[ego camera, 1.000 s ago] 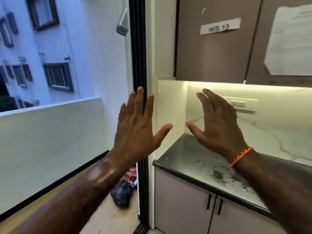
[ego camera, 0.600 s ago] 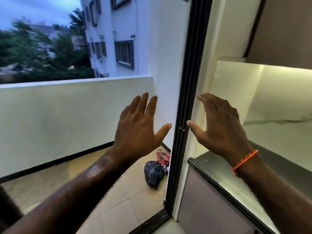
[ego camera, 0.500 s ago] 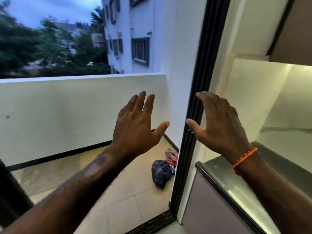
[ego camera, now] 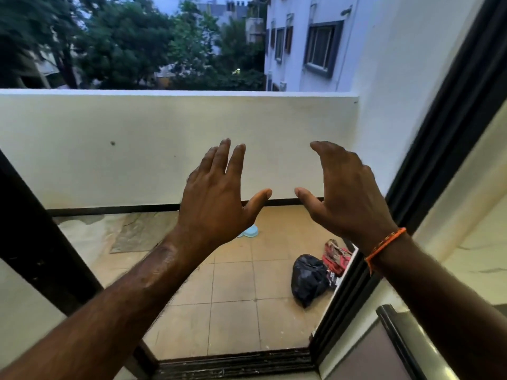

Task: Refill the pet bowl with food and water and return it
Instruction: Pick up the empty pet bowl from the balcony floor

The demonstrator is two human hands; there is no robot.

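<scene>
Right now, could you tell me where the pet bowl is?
The light blue pet bowl lies on the balcony floor, mid-frame, partly hidden behind the left hand.

The doorway between the dark door frame (ego camera: 428, 165) posts opens onto the balcony's tiled floor (ego camera: 233, 283); a black garbage bag (ego camera: 308, 278) and red packet (ego camera: 336, 256) crowd its right edge, a light blue dish (ego camera: 251, 231) lies mid-floor, the parapet wall (ego camera: 137, 149) closes the far side

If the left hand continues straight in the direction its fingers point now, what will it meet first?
The left hand is open, with fingers pointing forward and up across the balcony. Nothing shows between it and the white balcony wall, so the wall would probably come first, though depth is hard to judge. The light blue bowl lies lower, on the floor.
</scene>
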